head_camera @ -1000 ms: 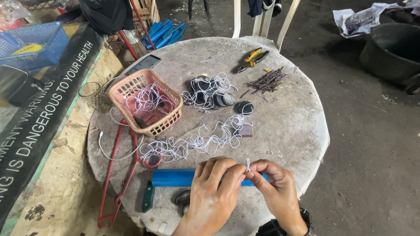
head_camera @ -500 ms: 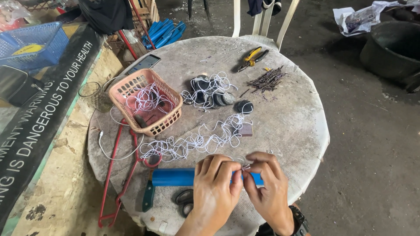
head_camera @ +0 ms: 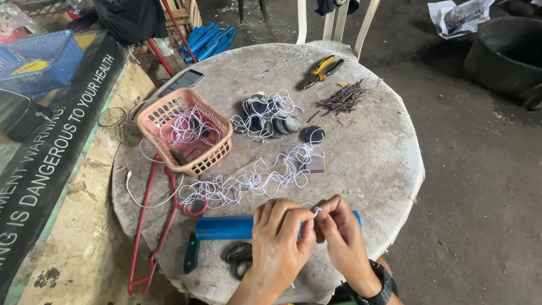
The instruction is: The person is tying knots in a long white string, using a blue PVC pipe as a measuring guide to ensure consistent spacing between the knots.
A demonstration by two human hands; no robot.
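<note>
- Round table [head_camera: 372, 164] is centred in view, with a plastic chair [head_camera: 333, 34] behind it.
- Basket [head_camera: 183, 138] is set on the table's left part; white cord is held in it.
- Loose cord [head_camera: 254, 178] is strewn from the basket's front toward centre.
- Disc pile [head_camera: 268, 118] is placed right of the basket.
- Pliers [head_camera: 322, 70] and stick bundle [head_camera: 341, 100] are laid at the far right.
- Tube [head_camera: 226, 227] is laid at the near edge, under both hands; scissors [head_camera: 240, 257] lie in front of it.

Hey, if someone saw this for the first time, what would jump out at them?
Both hands, the left hand and right hand, pinch a bit of white cord at the near edge of the round table. Behind them a tangle of white cord loops sprawls mid-table, beside a pink basket on the left.
</note>
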